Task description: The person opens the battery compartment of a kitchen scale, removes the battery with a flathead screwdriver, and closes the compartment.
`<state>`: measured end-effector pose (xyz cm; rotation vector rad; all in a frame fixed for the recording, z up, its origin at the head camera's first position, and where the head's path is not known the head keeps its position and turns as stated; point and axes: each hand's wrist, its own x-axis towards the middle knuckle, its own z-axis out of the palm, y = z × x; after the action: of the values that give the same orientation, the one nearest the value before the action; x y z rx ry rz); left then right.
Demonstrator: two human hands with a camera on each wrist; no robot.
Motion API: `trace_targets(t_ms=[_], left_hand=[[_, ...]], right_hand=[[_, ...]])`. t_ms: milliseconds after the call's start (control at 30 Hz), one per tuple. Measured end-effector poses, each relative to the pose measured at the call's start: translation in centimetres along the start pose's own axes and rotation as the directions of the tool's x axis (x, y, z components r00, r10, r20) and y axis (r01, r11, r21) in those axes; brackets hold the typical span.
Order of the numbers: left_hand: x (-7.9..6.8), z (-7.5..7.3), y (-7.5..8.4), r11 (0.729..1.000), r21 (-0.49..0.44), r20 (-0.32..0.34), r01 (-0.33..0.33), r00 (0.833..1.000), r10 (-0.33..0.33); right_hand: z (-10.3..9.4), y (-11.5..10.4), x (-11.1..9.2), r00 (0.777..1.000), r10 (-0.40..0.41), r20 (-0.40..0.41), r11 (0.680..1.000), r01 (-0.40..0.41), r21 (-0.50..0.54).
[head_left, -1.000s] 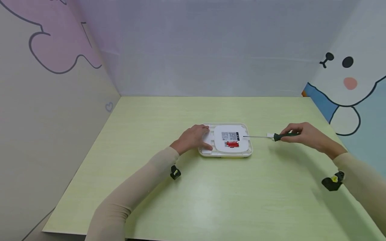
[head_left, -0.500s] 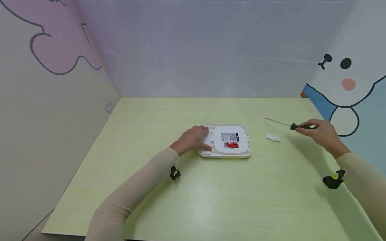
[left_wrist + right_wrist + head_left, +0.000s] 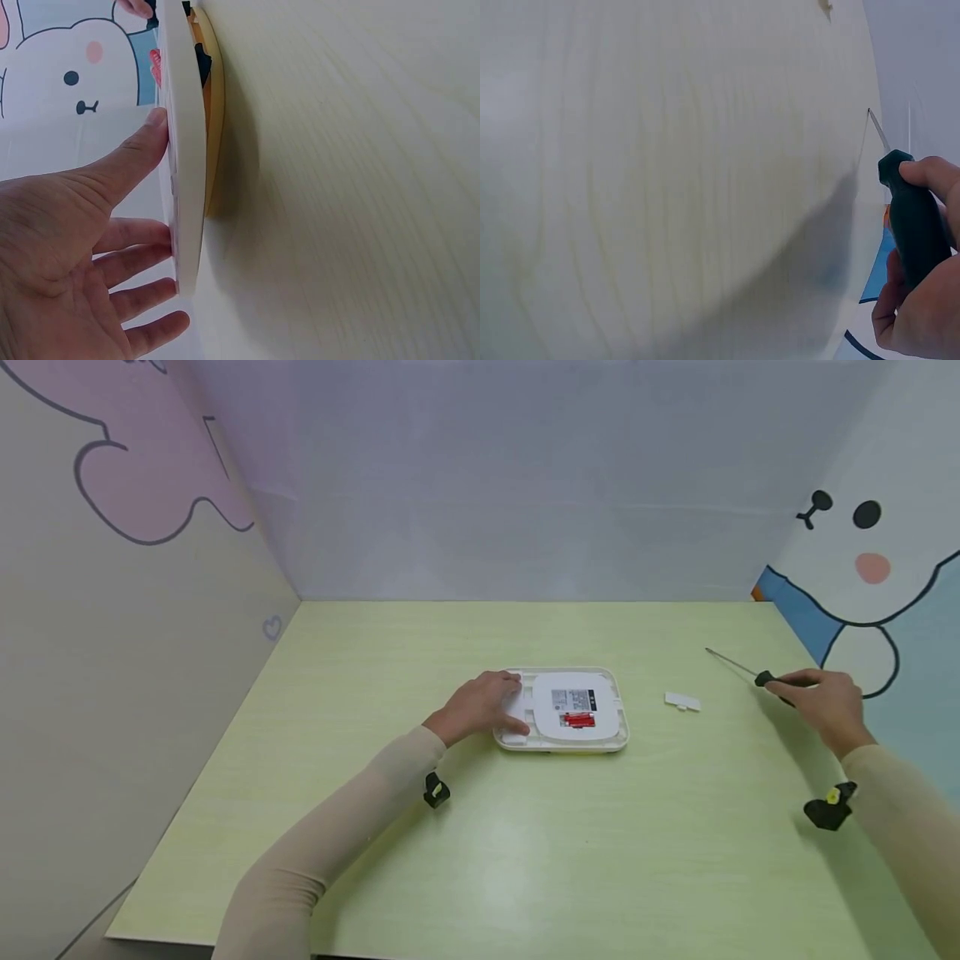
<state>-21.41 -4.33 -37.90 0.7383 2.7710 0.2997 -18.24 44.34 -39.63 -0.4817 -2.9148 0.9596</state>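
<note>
White plastic forms the rounded, flat battery-powered device (image 3: 546, 714) lying near the middle of the pale yellow-green, wood-grained table (image 3: 562, 843), its inner panel facing up. On that panel a grey printed label (image 3: 573, 700) with a black end sits just above red batteries (image 3: 579, 720), which lie exposed in their recess. A person's left hand (image 3: 480, 703) rests on the device's left end, thumb and fingers spread wide; the left wrist view shows the thumb (image 3: 146, 135) against the white face, the fingers apart and the lowest one reaching past the edge. That same view shows a yellow-orange layer beneath the white body, with black parts between them. To the right, apart from the device, a small white battery cover (image 3: 682, 701) with a little tab lies on the table. Farther right, the right hand (image 3: 823, 703) grips a screwdriver (image 3: 763, 678) by its dark green handle, fingers wrapped round it, the thin metal shaft pointing away and to the left above the tabletop. Both forearms wear beige sleeves (image 3: 367, 806), each with a black wrist camera (image 3: 437, 790) below. On the right wall (image 3: 911, 460), a white cartoon animal has black eyes and a pink cheek.
</note>
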Motion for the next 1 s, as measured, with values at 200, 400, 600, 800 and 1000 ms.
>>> trace_targets(t_ms=[200,400,600,800,1000], left_hand=[[0.0,-0.2,0.1,1.0,0.015,-0.003,-0.004,1.0,0.004],[0.1,-0.2,0.2,1.0,0.018,0.004,-0.005,1.0,0.005],[0.1,-0.1,0.3,1.0,0.018,0.002,-0.003,1.0,0.003],[0.0,-0.2,0.4,1.0,0.011,0.004,-0.001,1.0,0.001],[-0.1,-0.2,0.3,1.0,0.013,0.0,0.006,1.0,-0.006]], right_hand=[[0.4,0.5,0.1,1.0,-0.011,0.007,0.999,0.011,-0.03],[1.1,1.1,0.1,0.999,-0.048,0.003,0.997,0.048,-0.058],[1.3,1.1,-0.1,0.999,-0.042,0.012,0.998,0.042,-0.039],[1.2,1.0,-0.2,0.998,-0.045,0.032,0.996,0.047,-0.071],[0.9,-0.1,0.3,0.992,-0.126,-0.02,0.979,0.121,-0.167]])
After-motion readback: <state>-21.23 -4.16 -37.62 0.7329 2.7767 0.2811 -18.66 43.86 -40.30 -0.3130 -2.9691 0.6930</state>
